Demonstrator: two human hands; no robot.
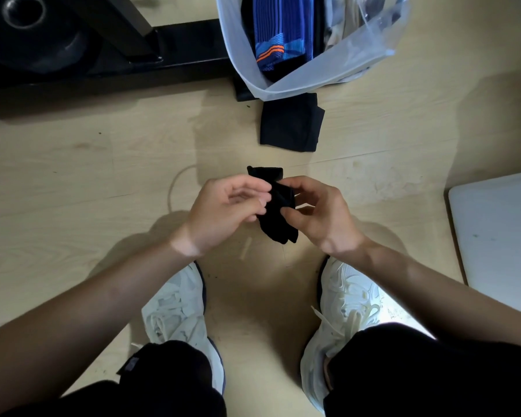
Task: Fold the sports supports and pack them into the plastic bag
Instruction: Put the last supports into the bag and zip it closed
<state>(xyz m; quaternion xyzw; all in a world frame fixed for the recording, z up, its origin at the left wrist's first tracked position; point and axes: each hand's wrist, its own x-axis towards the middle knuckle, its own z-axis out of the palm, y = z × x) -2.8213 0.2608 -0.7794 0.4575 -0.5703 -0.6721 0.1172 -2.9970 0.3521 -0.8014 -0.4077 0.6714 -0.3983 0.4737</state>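
A small black support (pixel 278 206) hangs between my hands above the wooden floor. My left hand (pixel 223 212) pinches its left edge with curled fingers. My right hand (pixel 316 212) pinches it from the right, thumb and fingers on the cloth. A second black support (pixel 292 124) lies flat on the floor farther ahead, its far end under the bag. The clear plastic bag (pixel 283 85) stands open at the top, with a blue support with orange stripes (pixel 280 34) inside it.
Black gym equipment with a weight plate (pixel 27 34) and a base bar (pixel 178 46) fills the top left. A white board (pixel 500 236) lies at the right. My two white shoes (pixel 181 314) stand on the floor below my hands.
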